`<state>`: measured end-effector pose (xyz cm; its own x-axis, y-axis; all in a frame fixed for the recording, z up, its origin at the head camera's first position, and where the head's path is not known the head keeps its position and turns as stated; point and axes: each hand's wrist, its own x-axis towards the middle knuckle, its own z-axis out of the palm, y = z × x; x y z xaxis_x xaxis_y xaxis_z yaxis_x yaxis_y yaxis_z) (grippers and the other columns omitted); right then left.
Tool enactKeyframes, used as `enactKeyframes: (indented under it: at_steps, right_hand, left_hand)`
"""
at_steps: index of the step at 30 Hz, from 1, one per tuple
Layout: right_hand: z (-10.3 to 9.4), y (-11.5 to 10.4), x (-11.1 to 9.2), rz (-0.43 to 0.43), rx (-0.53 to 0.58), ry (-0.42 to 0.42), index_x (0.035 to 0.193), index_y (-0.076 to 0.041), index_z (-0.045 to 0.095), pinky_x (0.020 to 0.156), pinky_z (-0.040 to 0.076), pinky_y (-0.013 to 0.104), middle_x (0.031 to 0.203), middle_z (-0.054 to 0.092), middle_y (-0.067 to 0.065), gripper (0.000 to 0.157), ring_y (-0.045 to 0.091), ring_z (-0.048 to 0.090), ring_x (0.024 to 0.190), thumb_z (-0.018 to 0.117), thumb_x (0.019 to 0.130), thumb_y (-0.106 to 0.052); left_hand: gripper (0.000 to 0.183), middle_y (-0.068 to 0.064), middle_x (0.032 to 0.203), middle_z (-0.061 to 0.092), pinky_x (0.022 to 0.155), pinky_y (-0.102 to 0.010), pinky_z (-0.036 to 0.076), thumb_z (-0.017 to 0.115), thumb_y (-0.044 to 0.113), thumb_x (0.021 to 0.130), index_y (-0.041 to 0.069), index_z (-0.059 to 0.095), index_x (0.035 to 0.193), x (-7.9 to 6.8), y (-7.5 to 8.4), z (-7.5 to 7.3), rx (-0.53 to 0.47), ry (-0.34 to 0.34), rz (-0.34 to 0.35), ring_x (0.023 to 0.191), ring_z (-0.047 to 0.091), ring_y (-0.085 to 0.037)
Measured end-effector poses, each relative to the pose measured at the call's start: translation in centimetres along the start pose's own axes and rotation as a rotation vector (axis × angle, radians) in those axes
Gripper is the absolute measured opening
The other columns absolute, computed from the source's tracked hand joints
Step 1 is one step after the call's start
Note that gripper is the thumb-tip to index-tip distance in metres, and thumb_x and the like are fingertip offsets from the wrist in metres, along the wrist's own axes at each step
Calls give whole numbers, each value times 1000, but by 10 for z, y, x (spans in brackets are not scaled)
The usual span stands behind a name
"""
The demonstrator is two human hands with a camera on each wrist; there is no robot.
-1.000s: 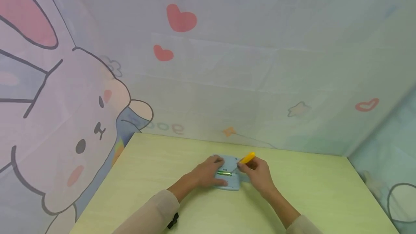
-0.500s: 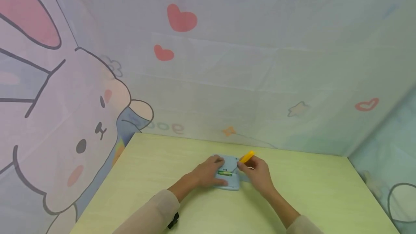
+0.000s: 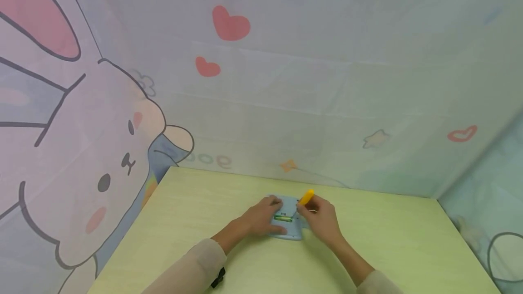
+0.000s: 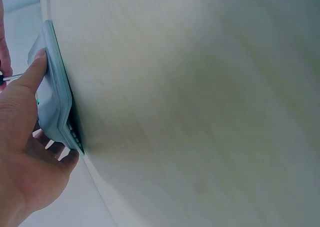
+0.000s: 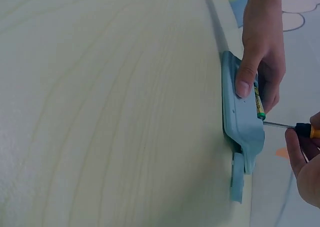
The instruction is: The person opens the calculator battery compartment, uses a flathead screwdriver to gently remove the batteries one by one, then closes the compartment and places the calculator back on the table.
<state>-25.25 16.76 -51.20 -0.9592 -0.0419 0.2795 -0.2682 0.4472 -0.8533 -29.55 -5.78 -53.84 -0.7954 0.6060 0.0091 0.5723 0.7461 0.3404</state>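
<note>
We observed the left hand [image 3: 259, 218] holding the left side of a light-blue battery-powered device [image 3: 289, 204], its thumb nearer us than its fingers. The device lay on the middle of the pale green table [image 3: 388, 235], with a green battery [image 3: 283, 218] crosswise in its upward face. The right hand [image 3: 323, 221] pinched a yellow-handled screwdriver [image 3: 305, 197], whose shank slanted down just right of the battery; we could not tell whether its tip touched.

The right wrist view's edge crops the screwdriver [image 5: 303, 130].
</note>
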Motion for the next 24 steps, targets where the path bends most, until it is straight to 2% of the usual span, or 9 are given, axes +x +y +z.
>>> enactKeyframes:
  at_steps: [6, 9, 14, 18, 24]
  right_hand:
    - [-5, 2, -1, 103, 120, 4, 109, -3, 75, 88, 61, 39, 102, 77, 9, 14, 28, 77, 94, 77, 100, -14]
    - [-6, 3, -1, 126, 172, 1, 111, -1, 73, 89, 61, 44, 104, 77, 12, 16, 32, 76, 97, 75, 100, -13]
    - [-8, 4, -2, 148, 196, 1, 113, -2, 73, 90, 61, 43, 106, 76, 12, 18, 31, 76, 98, 75, 100, -14]
    - [-8, 4, -4, 127, 182, 13, 113, -1, 73, 87, 61, 35, 107, 77, 12, 20, 30, 76, 97, 76, 100, -16]
    - [-6, 1, -6, 23, 169, 18, 109, 0, 75, 84, 60, 27, 107, 76, 14, 16, 29, 75, 99, 77, 99, -13]
  left_hand:
    - [91, -6, 163, 41, 115, -38, 43, 73, 62, 95, 6, 45, 161, 0, 2, -1, 6, 3, -3, 148, 41, -22]
    - [91, -6, 163, 41, 114, -38, 43, 73, 62, 95, 6, 45, 161, 1, 2, 0, 9, 3, -7, 149, 40, -22]
    - [92, -5, 163, 41, 113, -38, 44, 73, 62, 94, 6, 45, 161, 2, 1, 1, 7, 4, -6, 148, 41, -22]
    - [92, -5, 163, 41, 112, -38, 44, 73, 63, 94, 6, 45, 161, 2, 1, 1, 0, 2, -8, 148, 41, -22]
    - [91, -4, 163, 41, 114, -39, 44, 73, 62, 95, 7, 45, 161, 2, 1, 1, -2, -3, -11, 148, 40, -22]
